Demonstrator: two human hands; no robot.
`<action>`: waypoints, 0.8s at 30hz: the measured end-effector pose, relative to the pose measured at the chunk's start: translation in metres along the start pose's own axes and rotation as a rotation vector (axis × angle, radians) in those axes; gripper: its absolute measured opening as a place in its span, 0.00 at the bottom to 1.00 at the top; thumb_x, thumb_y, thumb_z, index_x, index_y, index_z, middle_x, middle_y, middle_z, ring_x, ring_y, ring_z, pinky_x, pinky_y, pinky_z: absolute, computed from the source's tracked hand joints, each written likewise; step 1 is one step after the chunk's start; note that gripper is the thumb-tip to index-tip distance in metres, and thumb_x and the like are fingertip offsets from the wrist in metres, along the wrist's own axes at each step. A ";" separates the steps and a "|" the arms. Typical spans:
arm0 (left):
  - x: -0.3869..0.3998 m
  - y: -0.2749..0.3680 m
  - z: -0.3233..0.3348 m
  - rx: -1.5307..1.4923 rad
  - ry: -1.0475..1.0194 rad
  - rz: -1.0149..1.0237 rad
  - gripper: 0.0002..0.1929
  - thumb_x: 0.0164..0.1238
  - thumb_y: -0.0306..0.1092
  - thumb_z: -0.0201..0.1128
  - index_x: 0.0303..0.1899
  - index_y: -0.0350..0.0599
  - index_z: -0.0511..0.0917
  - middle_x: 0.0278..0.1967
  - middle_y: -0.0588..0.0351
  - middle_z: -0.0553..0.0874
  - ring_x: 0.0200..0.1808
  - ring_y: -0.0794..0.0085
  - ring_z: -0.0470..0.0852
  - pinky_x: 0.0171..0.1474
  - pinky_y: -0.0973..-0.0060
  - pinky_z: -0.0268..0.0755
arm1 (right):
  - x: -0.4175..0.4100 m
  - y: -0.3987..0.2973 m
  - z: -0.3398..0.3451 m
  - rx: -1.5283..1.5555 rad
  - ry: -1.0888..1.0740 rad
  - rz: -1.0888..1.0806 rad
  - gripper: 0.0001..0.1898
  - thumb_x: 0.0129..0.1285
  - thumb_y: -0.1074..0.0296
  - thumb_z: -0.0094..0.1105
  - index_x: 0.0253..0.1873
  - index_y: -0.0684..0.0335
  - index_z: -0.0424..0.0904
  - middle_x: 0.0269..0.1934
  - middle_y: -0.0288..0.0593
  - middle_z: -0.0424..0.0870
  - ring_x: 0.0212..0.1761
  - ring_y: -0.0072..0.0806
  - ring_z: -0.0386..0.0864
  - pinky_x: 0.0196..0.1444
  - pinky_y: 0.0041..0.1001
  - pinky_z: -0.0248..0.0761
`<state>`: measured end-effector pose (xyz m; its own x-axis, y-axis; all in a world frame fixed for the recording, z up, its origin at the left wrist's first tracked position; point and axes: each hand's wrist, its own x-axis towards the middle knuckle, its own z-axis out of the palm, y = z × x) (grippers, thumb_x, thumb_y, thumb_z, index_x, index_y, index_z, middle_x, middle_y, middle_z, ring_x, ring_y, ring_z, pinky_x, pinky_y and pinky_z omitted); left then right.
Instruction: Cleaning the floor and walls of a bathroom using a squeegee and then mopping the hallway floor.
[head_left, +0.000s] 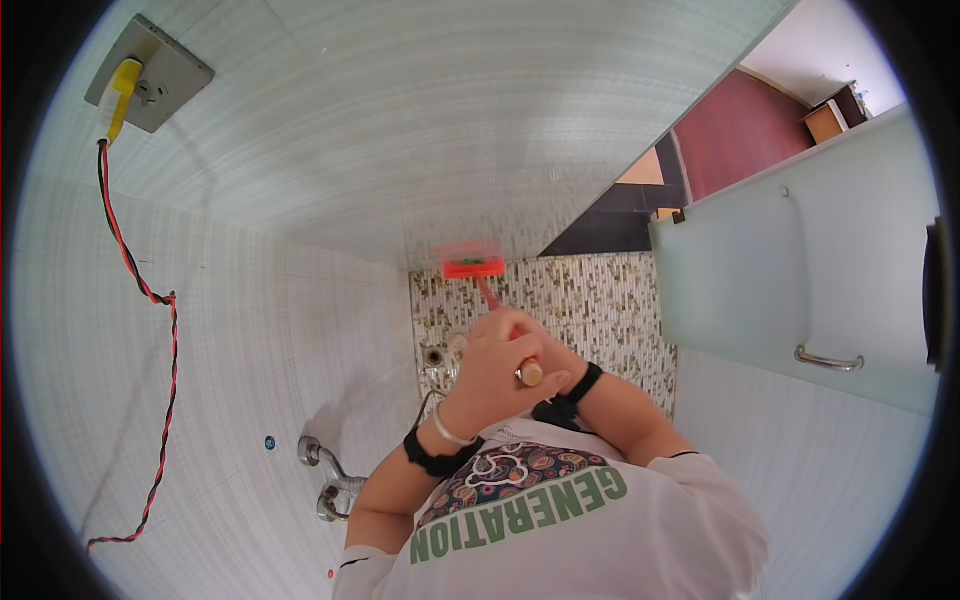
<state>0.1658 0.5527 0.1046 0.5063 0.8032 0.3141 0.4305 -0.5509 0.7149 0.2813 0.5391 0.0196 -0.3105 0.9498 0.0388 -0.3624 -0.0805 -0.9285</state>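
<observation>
Both hands grip the long handle (492, 294) of a red floor brush, whose head (474, 268) is at the floor's far edge by the wall. My left hand (487, 366) is shut near the handle's pale end cap (530, 373), which pokes out beside the thumb. Lower on the same handle, my right hand (517, 330) is closed, partly hidden behind the left. The brush head is blurred, with some green on it, and a reddish reflection shows on the wall just above. I cannot tell whether its bristles touch the floor.
A floor drain (433, 357) lies left in the mosaic tile floor (592, 307). A chrome mixer tap (330, 480) juts from the left wall. Twisted red-and-black wire (174, 360) runs from a wall socket (161, 82). At right stands a frosted glass door (739, 292) with a metal handle (829, 360).
</observation>
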 end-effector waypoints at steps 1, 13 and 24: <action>-0.001 -0.005 0.012 -0.266 -0.117 -0.034 0.16 0.47 0.39 0.72 0.26 0.45 0.70 0.26 0.53 0.73 0.29 0.61 0.71 0.38 0.71 0.67 | -0.003 -0.001 -0.008 -0.006 0.006 -0.003 0.07 0.63 0.64 0.55 0.34 0.58 0.70 0.34 0.38 0.76 0.35 0.27 0.74 0.37 0.25 0.70; -0.026 -0.026 -0.022 -0.594 -0.056 0.040 0.19 0.58 0.48 0.58 0.22 0.44 0.66 0.21 0.55 0.68 0.23 0.62 0.67 0.29 0.70 0.59 | 0.035 0.017 0.028 0.748 0.415 0.980 0.06 0.55 0.73 0.56 0.28 0.61 0.68 0.23 0.39 0.71 0.24 0.28 0.71 0.30 0.29 0.68; 0.001 0.013 0.011 -0.604 -0.176 0.116 0.07 0.53 0.32 0.57 0.22 0.43 0.69 0.20 0.54 0.70 0.24 0.58 0.69 0.30 0.66 0.62 | -0.005 0.024 -0.025 0.822 0.395 0.975 0.06 0.58 0.71 0.54 0.28 0.58 0.67 0.22 0.35 0.73 0.20 0.22 0.69 0.24 0.22 0.66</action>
<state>0.1803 0.5432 0.1073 0.6618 0.6683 0.3396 -0.1053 -0.3656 0.9248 0.2965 0.5396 -0.0118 -0.5206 0.4119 -0.7478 -0.6034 -0.7972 -0.0190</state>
